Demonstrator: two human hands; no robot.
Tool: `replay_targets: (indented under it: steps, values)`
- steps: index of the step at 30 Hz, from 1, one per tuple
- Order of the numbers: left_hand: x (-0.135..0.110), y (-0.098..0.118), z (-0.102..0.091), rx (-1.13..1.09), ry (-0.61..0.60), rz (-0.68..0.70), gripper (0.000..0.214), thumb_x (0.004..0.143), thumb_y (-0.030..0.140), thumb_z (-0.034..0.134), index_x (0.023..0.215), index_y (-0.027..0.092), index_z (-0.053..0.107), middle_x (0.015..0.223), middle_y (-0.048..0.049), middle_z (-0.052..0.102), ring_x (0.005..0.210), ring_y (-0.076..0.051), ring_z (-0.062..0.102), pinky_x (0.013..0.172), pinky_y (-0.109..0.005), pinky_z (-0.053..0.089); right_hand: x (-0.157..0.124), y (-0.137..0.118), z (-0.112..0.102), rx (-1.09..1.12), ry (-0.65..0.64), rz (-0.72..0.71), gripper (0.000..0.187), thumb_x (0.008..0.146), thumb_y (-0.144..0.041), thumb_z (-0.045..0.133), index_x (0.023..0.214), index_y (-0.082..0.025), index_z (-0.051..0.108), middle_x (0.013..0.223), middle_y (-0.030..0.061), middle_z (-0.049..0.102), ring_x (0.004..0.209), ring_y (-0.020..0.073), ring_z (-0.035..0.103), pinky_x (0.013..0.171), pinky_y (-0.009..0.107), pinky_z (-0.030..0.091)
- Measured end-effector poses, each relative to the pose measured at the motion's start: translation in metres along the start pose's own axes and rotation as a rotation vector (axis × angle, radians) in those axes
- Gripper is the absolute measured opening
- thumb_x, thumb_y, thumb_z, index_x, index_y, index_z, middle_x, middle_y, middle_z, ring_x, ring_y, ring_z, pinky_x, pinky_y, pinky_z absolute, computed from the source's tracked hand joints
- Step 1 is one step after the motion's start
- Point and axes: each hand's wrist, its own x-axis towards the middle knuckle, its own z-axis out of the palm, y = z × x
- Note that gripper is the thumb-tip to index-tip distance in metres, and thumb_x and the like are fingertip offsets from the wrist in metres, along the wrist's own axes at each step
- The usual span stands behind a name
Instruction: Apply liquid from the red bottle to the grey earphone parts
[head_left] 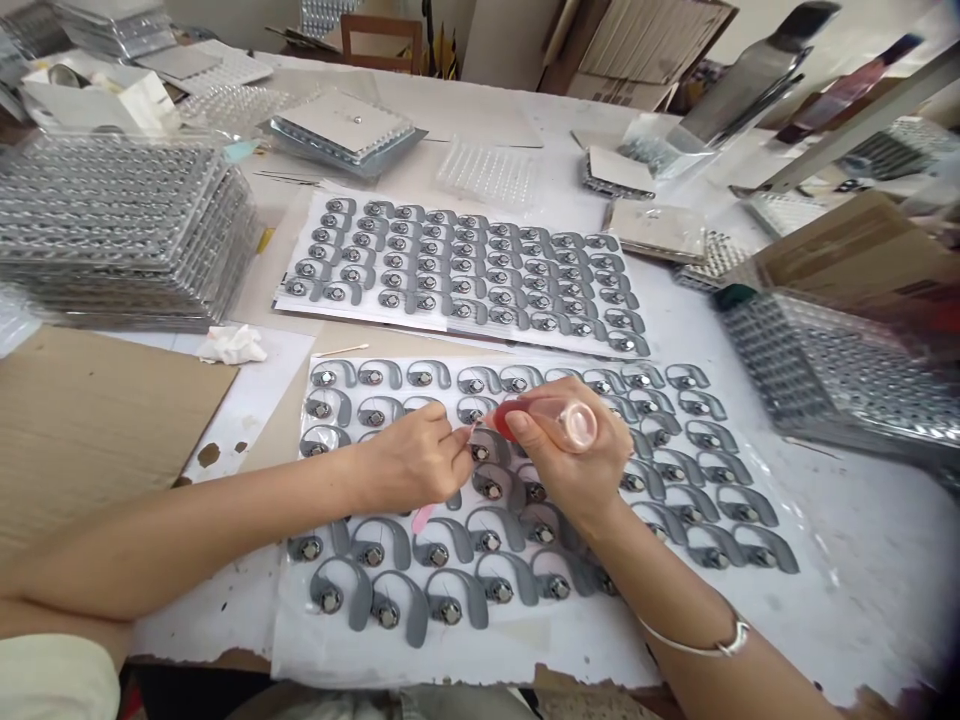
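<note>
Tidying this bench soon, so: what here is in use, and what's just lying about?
In use: left hand with a thin pick; right hand with a small squeeze bottle; grey hook-shaped parts.
Lying about: crumpled tissue, cardboard sheet, stacked clear trays.

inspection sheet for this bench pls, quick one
surface: white-covered table, stained cardboard sheet at left
job's things: grey ear-hook pieces with metal centres, in rows on a white sheet; more on a second white sheet
clutter: stacked clear blister trays, crumpled tissue
hands: left hand pinches a thin pale stick; right hand holds a red-tipped squeeze bottle above the pieces
cables: nothing seen
surroundings: wooden chair back, leaning cardboard
</note>
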Motion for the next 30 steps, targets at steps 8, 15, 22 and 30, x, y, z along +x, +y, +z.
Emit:
replay_targets:
  steps: [8,15,22,30]
  values:
    - [-0.0006,-0.0007,0.0001,-0.007,0.006,-0.01,0.022,0.087,0.003,0.056,0.067,0.013,0.058,0.062,-0.0046,0.066,0.053,-0.013,0.052,0.055,-0.03,0.038,-0.0003,0.0006,0.0014,0.019,0.024,-0.028,0.016,0.079,-0.017,0.071,0.071,-0.019,0.057,0.072,-0.0025,0.064,0.067,0.0113,0.06,0.063,0.026,0.05]
    - [-0.0032,-0.0002,0.0031,-0.031,0.012,-0.01,0.021,0.086,0.004,0.057,0.067,0.013,0.058,0.064,-0.006,0.067,0.054,-0.014,0.053,0.054,-0.03,0.037,-0.002,0.0015,0.0016,0.027,0.014,0.027,0.012,0.079,-0.021,0.071,0.076,-0.019,0.06,0.073,-0.0018,0.063,0.065,0.0106,0.058,0.061,0.026,0.048]
    - [-0.0028,-0.0004,0.004,-0.029,0.018,-0.02,0.021,0.086,0.004,0.057,0.068,0.013,0.06,0.065,-0.006,0.068,0.054,-0.014,0.053,0.055,-0.03,0.037,-0.0021,0.0025,0.0026,0.033,0.036,0.012,0.014,0.079,-0.019,0.071,0.071,-0.02,0.059,0.071,-0.0023,0.064,0.066,0.0109,0.058,0.063,0.026,0.049]
    - [-0.0031,-0.0007,0.0023,-0.039,0.018,-0.024,0.022,0.086,0.003,0.057,0.067,0.013,0.06,0.066,-0.0061,0.068,0.054,-0.014,0.052,0.055,-0.03,0.037,-0.0018,0.0046,0.0023,0.013,0.025,-0.03,0.014,0.081,-0.018,0.069,0.071,-0.02,0.059,0.07,-0.0019,0.065,0.067,0.012,0.059,0.065,0.028,0.049]
